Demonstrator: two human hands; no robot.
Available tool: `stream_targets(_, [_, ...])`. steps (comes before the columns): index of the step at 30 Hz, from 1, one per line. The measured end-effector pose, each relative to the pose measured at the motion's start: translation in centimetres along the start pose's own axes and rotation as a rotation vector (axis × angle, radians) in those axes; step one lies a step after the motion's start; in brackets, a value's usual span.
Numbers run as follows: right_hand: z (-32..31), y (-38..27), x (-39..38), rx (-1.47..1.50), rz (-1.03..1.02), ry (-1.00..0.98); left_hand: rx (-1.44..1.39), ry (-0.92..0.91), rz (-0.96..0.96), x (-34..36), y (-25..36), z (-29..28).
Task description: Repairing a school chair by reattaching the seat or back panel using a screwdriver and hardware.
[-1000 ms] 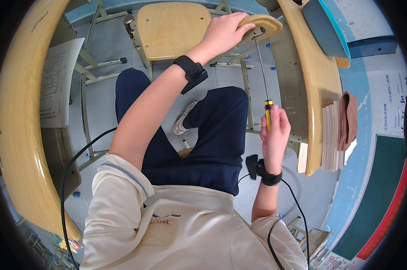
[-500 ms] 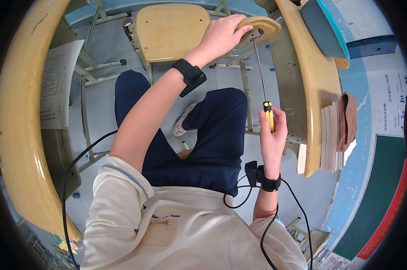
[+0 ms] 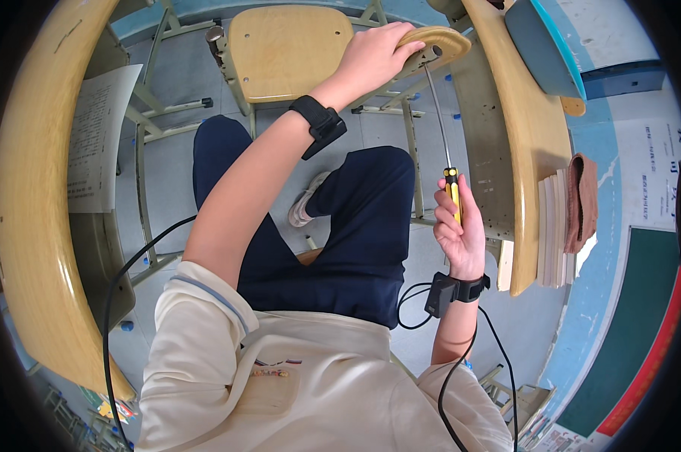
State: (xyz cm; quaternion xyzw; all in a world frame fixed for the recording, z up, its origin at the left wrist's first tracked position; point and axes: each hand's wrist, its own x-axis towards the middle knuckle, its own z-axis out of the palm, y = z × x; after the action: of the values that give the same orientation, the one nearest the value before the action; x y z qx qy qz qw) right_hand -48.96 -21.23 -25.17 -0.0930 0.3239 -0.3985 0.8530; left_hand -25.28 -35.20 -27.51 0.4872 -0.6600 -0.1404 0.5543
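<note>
and here's the right hand (image 3: 461, 226), fingers clamped around the yellow-and-black handle of the screwdriver (image 3: 452, 192), its long shaft running up to the wooden panel (image 3: 455, 47). up top, the left hand (image 3: 374, 56) has its fingers closed over the panel's edge, thumb on the near face, and that's the steadying grip. the tip reaches metal just under a dark round opening (image 3: 436, 53); too small to tell whether it's seated in anything!

so where's the danger? that long shaft meets the work at a slant, so a push off-line could make the tip skid, and the left thumb is close by. loosen that left grip and the panel could rock. and watch the black cable (image 3: 506, 346) looping by the right forearm: a turn of the wrist could snag it.

over to the containers: the blue bin (image 3: 543, 49) stands on the right counter (image 3: 532, 143), its inside hidden from here. books (image 3: 555, 226) stand nearby, a brown cloth item (image 3: 581, 203) against them. at left, a printed sheet (image 3: 99, 143) hangs before the open compartment (image 3: 99, 256) under the left counter (image 3: 31, 188); can't tell what's deeper in.
</note>
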Motion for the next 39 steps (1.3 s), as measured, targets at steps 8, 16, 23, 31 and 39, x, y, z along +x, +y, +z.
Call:
stream_targets(8, [1.9,3.2,0.7,-1.645,-0.834,0.567,-0.007,-0.012,-0.016,-0.1,0.0,-0.2])
stream_targets(16, [0.0,3.6,1.6,-1.513,-1.029,0.555,-0.002,0.048,0.028,-0.1,-0.2,0.1])
stream_targets(23, [-0.8,1.4,1.3,-0.078,-0.083,0.048,0.035,0.068,0.061,0.1,-0.4,0.3])
stream_targets(31, [1.5,4.7,1.8,-1.526,-1.004,0.466,0.019,0.051,0.039,0.0,-0.3,0.1])
stream_targets(39, [0.7,4.7,1.7,-1.662,-1.236,0.540,0.018,0.010,-0.008,-0.1,-0.1,0.0])
